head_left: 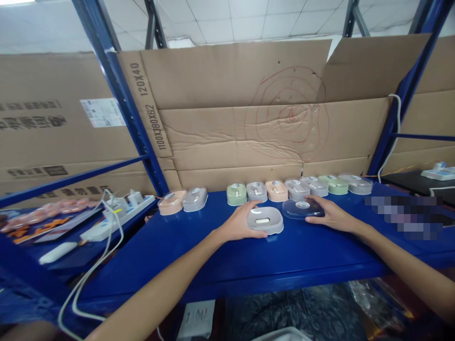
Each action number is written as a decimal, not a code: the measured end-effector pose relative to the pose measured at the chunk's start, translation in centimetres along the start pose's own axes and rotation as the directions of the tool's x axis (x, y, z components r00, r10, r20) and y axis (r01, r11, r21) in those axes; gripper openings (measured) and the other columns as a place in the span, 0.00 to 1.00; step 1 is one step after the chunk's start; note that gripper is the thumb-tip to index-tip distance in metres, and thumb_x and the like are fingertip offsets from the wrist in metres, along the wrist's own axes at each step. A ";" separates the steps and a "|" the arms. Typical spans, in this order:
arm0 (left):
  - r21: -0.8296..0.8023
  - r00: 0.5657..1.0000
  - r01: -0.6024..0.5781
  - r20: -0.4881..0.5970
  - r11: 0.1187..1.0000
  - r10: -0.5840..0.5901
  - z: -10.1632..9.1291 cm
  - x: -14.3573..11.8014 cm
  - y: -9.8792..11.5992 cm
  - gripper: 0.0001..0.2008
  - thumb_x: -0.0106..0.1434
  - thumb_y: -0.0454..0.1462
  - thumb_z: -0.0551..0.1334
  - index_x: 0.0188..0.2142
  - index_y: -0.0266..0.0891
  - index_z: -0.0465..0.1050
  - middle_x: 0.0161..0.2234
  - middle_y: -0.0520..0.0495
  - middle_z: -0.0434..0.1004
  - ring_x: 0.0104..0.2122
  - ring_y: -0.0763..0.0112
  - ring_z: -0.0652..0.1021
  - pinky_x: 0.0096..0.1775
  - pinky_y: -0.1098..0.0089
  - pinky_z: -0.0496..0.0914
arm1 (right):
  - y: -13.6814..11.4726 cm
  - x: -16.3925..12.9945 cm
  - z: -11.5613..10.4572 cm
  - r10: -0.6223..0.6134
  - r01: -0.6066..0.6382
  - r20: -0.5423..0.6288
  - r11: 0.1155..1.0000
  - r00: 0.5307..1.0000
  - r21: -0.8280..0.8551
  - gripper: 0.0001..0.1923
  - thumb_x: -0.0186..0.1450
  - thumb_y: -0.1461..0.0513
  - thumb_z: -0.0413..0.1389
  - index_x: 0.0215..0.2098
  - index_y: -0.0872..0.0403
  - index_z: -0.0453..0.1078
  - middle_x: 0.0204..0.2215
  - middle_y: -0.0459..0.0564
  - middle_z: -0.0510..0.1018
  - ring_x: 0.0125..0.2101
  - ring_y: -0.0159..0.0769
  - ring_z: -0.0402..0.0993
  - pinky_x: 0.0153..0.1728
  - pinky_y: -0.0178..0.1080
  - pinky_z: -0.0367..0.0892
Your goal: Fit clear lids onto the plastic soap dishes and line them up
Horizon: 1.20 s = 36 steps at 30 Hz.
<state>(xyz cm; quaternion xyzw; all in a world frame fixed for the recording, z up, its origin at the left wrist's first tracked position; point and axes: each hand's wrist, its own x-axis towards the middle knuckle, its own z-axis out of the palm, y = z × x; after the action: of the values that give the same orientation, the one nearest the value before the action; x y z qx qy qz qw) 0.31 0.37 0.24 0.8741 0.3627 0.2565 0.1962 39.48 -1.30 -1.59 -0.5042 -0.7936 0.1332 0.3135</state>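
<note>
My left hand (241, 222) is closed around the side of a light grey soap box base (265, 220), a rounded oval tray with a raised white bar inside. Beside it, my right hand (329, 213) grips the edge of a clear smoky lid (302, 208) with a round sticker on top. Lid and base are apart, both low over the blue shelf (277, 260). Behind them stands a row of lidded soap boxes, among them a green one (236, 194), a peach one (277, 191) and a grey one (314, 186).
At the back left sit a peach soap box (172, 202) and a grey soap box (195, 199). White cables (106, 255) hang by the left post, near a power strip (117, 218). Cardboard (220, 137) closes the back. A pixelated patch (408, 213) covers the right side.
</note>
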 end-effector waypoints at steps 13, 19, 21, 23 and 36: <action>0.036 0.998 -0.025 0.060 0.999 0.023 -0.4 -0.1 0.2 0.53 0.52 0.58 0.80 0.71 0.42 0.65 0.71 0.35 0.68 0.70 0.37 0.69 0.71 0.42 0.61 | 1.5 0.2 0.0 -0.076 0.096 0.106 0.975 0.992 -0.199 0.48 0.64 0.36 0.65 0.72 0.52 0.67 0.67 0.64 0.74 0.68 0.66 0.68 0.69 0.67 0.62; 0.026 0.997 -0.037 0.066 0.999 0.035 -0.3 -0.1 0.0 0.52 0.53 0.57 0.80 0.72 0.44 0.65 0.71 0.36 0.68 0.71 0.38 0.67 0.72 0.41 0.59 | 1.0 0.1 0.1 -0.108 0.130 0.108 0.967 0.988 -0.219 0.43 0.66 0.42 0.64 0.73 0.51 0.67 0.68 0.63 0.72 0.68 0.66 0.67 0.69 0.67 0.62; 0.021 0.997 -0.038 0.068 0.999 0.037 -0.3 -0.1 0.0 0.53 0.53 0.57 0.80 0.72 0.44 0.65 0.71 0.35 0.67 0.71 0.37 0.67 0.72 0.41 0.59 | 0.6 0.1 0.0 -0.116 0.139 0.110 0.962 0.987 -0.234 0.41 0.66 0.43 0.64 0.72 0.51 0.67 0.67 0.63 0.73 0.68 0.65 0.68 0.69 0.67 0.63; 0.018 0.997 -0.037 0.072 0.999 0.036 -0.3 -0.1 0.1 0.53 0.53 0.57 0.80 0.72 0.45 0.64 0.72 0.35 0.66 0.72 0.37 0.66 0.72 0.40 0.59 | 0.1 0.1 -0.1 -0.132 0.152 0.093 0.955 0.987 -0.254 0.41 0.66 0.42 0.64 0.71 0.51 0.68 0.67 0.63 0.73 0.68 0.65 0.68 0.68 0.67 0.64; 0.001 0.991 -0.130 0.043 0.992 0.129 0.2 0.3 -0.6 0.52 0.54 0.54 0.80 0.72 0.42 0.63 0.68 0.33 0.70 0.68 0.39 0.71 0.69 0.42 0.63 | -13.2 3.6 4.8 -0.431 0.457 0.166 0.871 0.887 -0.178 0.26 0.73 0.47 0.61 0.61 0.52 0.76 0.57 0.60 0.79 0.59 0.55 0.75 0.63 0.59 0.70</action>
<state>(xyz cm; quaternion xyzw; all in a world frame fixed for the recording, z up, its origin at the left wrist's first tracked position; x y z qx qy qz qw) 0.30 0.94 -0.15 0.9015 0.3015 0.2493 0.1852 25.97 -3.66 3.00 -0.3296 -0.9153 0.0023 0.2315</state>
